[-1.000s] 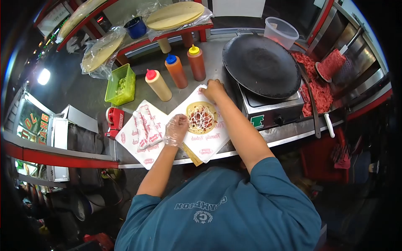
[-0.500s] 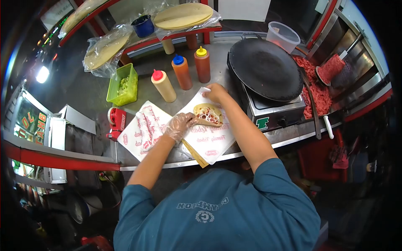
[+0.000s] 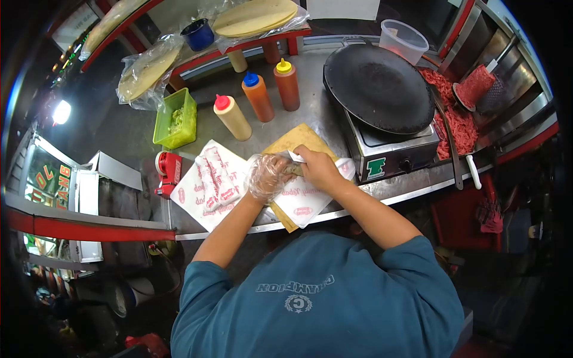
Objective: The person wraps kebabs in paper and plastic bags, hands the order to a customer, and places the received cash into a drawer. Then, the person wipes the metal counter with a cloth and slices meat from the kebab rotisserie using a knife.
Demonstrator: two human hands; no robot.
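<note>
Inside a clear plastic glove, my left hand [image 3: 267, 175] is closed on the folded flatbread [image 3: 293, 170], of which only a small part shows. My bare right hand [image 3: 317, 169] touches it from the other side, its fingers closed on the wrapping paper [image 3: 303, 206]. This printed sheet lies over a yellow-brown board [image 3: 301, 138], and its upper part is pulled up around the bread. Left of my hands, wrapped rolls [image 3: 215, 179] rest on another printed sheet [image 3: 191, 194].
Three sauce bottles [image 3: 258, 98] stand behind my hands, with a green tub [image 3: 176, 122] and a red tape dispenser [image 3: 169, 173] to the left. At right are a black pan [image 3: 379, 89] on a stove [image 3: 394, 156], shredded red meat [image 3: 462, 132] and a knife [image 3: 452, 146].
The flatbread, first open with its filling showing, is now folded between my hands. My right hand has come down and the paper's upper part has lifted, baring the board.
</note>
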